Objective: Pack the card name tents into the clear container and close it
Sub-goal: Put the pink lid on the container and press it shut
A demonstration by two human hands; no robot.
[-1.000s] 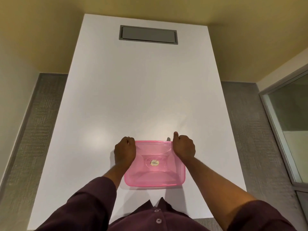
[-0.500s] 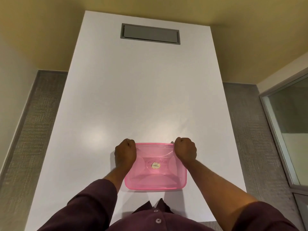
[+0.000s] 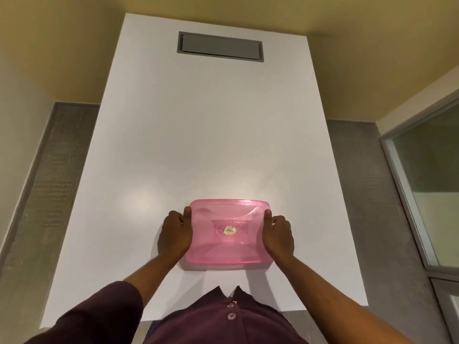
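The pink translucent container (image 3: 227,233) sat flat on the white table (image 3: 211,132), near the table's front edge, right in front of the person. The lid (image 3: 223,214) was on it, covering the whole top. A small round gold sticker (image 3: 229,230) sat at the centre of the lid. What lay inside could not be made out through the tinted plastic; no card name tents showed anywhere on the table.

The left hand (image 3: 175,234) gripped the container's left side: thumb laid on the lid edge near the far-left corner, fingers curled down around the side wall. The right hand (image 3: 279,235) mirrored it on the right side: thumb on the lid edge near the far-right corner, fingers curled around the side. Both hands were clamped on the container, one at each short end, with the container between them. Whether the lid was fully snapped down could not be told.

Both forearms reached in from the bottom of the frame. The left arm had a dark maroon sleeve (image 3: 99,314); the right forearm was bare as far as visible. A buttoned maroon shirt front (image 3: 223,319) showed at the bottom centre.

At the table's far end sat a grey rectangular flap panel (image 3: 220,46), set flush in the top and closed. Grey carpet (image 3: 49,194) ran along both sides of the table. A glass panel with a metal frame (image 3: 427,194) stood at the right.
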